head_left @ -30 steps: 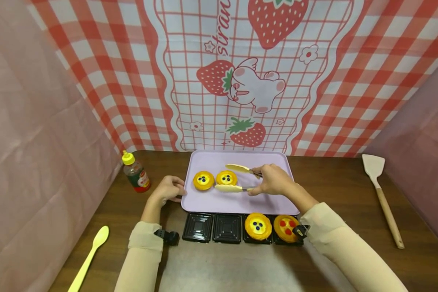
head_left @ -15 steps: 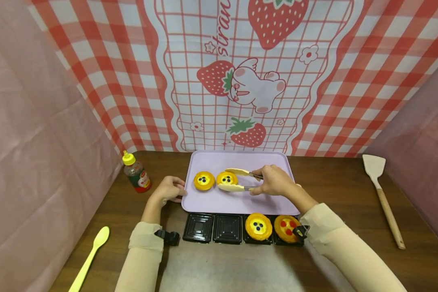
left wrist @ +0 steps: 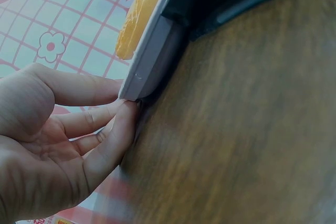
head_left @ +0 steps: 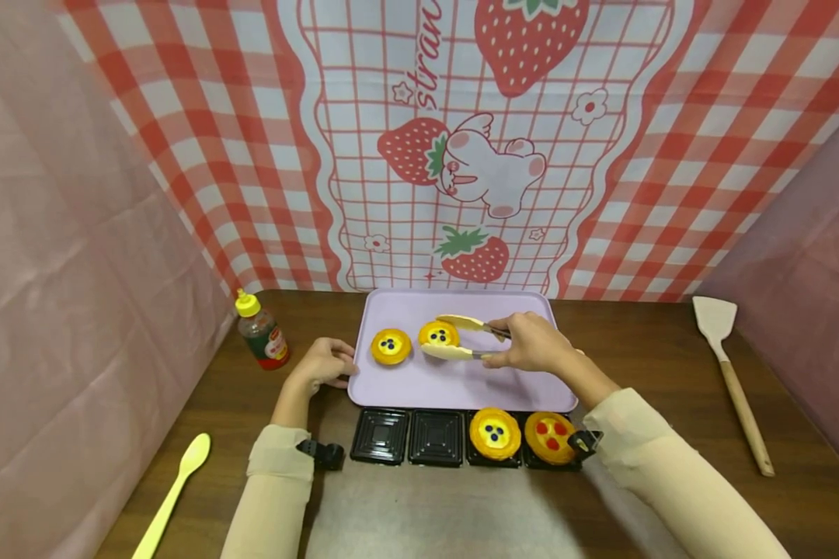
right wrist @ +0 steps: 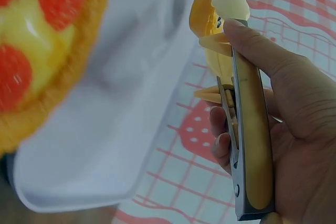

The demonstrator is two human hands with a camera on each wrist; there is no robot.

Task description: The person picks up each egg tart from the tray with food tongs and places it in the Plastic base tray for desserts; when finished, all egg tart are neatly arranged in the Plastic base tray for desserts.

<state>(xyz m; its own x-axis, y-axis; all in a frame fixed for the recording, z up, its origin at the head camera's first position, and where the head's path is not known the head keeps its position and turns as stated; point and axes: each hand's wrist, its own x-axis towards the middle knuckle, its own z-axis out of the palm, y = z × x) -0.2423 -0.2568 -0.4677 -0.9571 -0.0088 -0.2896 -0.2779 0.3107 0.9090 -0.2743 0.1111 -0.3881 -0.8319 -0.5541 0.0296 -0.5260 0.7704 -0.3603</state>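
My right hand (head_left: 531,342) holds tongs (head_left: 449,352) with pale yellow tips, fingers and thumb wrapped around their arms. Between the tips sits a tart with dark blue berries (head_left: 439,333), over the lilac tray (head_left: 510,390); whether it is off the tray is hard to tell. The right wrist view has the tongs' handle (right wrist: 253,135) in my palm. A second berry tart (head_left: 391,346) lies to the left on the tray. My left hand (head_left: 322,362) is at the tray's left edge; in the left wrist view, thumb and fingers pinch the tray rim (left wrist: 152,61).
In front of the tray is a row of black square holders (head_left: 381,436); the right two bear a berry tart (head_left: 495,434) and a red-topped tart (head_left: 547,437). A sauce bottle (head_left: 262,330) and yellow spoon (head_left: 175,489) lie left, a spatula (head_left: 734,380) right.
The tongs' tips have come down around the right-hand berry tart, and that tart has shifted slightly right and toward the back with them. My left hand has stayed at the tray edge.
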